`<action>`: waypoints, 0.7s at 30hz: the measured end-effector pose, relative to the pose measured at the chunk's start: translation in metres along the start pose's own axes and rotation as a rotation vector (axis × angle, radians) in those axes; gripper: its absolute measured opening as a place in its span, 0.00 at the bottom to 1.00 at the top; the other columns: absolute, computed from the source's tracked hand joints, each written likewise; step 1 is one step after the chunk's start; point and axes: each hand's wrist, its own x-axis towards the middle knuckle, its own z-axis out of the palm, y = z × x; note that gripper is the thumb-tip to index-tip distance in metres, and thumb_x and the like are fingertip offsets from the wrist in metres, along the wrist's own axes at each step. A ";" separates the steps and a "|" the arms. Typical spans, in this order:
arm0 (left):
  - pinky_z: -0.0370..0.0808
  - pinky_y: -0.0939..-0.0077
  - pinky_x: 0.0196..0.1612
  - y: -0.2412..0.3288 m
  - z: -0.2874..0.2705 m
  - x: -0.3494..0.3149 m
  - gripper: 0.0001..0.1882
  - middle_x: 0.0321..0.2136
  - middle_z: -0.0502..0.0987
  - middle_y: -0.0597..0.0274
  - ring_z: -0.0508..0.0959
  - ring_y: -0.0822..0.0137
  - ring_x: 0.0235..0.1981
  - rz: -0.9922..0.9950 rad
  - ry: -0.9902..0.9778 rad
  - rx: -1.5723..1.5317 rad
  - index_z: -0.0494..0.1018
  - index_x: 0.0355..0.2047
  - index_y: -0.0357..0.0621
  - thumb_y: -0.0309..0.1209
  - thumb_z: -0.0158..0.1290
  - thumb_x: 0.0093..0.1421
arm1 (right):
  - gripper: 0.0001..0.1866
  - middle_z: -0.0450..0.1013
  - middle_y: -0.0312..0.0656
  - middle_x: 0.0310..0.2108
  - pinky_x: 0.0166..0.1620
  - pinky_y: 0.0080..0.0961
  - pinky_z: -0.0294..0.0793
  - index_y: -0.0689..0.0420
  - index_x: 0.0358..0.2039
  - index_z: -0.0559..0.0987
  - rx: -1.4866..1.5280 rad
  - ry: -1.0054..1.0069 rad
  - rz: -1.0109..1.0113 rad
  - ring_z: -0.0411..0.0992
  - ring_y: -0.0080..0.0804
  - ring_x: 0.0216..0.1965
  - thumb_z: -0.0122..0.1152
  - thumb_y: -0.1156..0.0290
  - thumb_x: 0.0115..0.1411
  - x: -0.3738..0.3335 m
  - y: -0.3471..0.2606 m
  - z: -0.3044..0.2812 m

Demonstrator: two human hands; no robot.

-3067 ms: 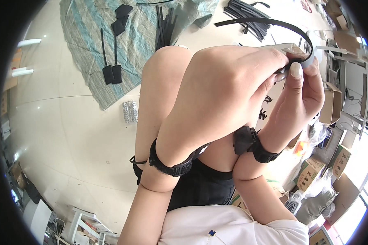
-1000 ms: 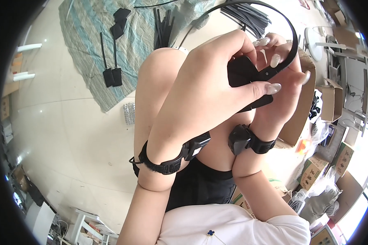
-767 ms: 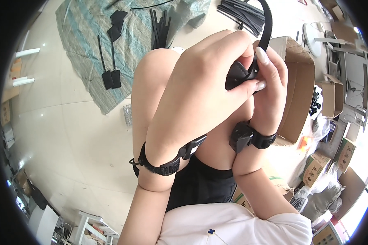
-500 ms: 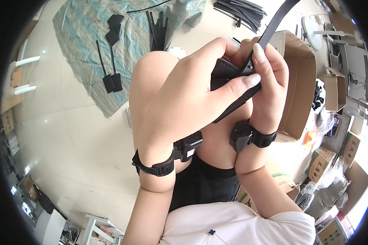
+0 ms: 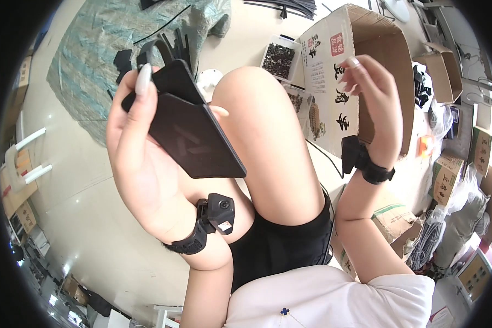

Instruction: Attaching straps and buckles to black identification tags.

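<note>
My left hand, raised at the left, grips a black leather-like tag. The tag is a flat panel with a faint mark pressed into it, tilted with its lower end toward the right. A black strap loops up from its upper end. My thumb lies across the near side; a fingertip shows past the far edge, while the other fingers are partly hidden. My right hand hangs in front of a cardboard box, its fingers loosely curled and apart, with nothing visible in them.
A clear tub of small dark metal pieces stands left of the box, beyond my bent knees. On the floor, a greenish tarp carries black strips. More black strips lie farther off. Smaller cartons and plastic bags stand at the right.
Both hands were together on the black tag and its strap. My right hand has let go and moved right and down; my left hand has carried the tag left.
</note>
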 end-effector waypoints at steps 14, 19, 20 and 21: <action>0.72 0.70 0.28 -0.010 0.015 0.006 0.12 0.22 0.72 0.48 0.74 0.59 0.22 -0.184 0.069 -0.307 0.65 0.36 0.34 0.32 0.42 0.57 | 0.24 0.58 0.55 0.47 0.45 0.40 0.67 0.63 0.46 0.64 -0.763 -0.219 0.426 0.63 0.52 0.46 0.55 0.79 0.45 -0.023 0.358 0.129; 0.72 0.69 0.29 -0.008 0.015 0.009 0.12 0.23 0.72 0.49 0.73 0.59 0.22 -0.145 -0.062 -0.102 0.65 0.35 0.36 0.32 0.43 0.56 | 0.17 0.65 0.55 0.40 0.43 0.37 0.69 0.64 0.37 0.71 -0.679 -0.300 0.291 0.67 0.51 0.41 0.58 0.76 0.43 -0.025 0.405 0.164; 0.72 0.69 0.29 -0.008 0.016 0.009 0.12 0.23 0.72 0.49 0.73 0.59 0.22 -0.141 -0.047 -0.082 0.65 0.35 0.36 0.32 0.43 0.56 | 0.13 0.67 0.56 0.36 0.42 0.36 0.69 0.64 0.33 0.73 -0.480 -0.334 0.347 0.68 0.51 0.39 0.56 0.77 0.44 -0.024 0.416 0.178; 0.72 0.68 0.29 -0.010 0.017 0.008 0.11 0.23 0.72 0.49 0.74 0.58 0.22 -0.172 0.008 -0.119 0.65 0.35 0.36 0.32 0.44 0.56 | 0.09 0.69 0.57 0.33 0.40 0.35 0.69 0.64 0.29 0.74 -0.289 -0.361 0.405 0.68 0.50 0.37 0.55 0.77 0.44 -0.023 0.431 0.185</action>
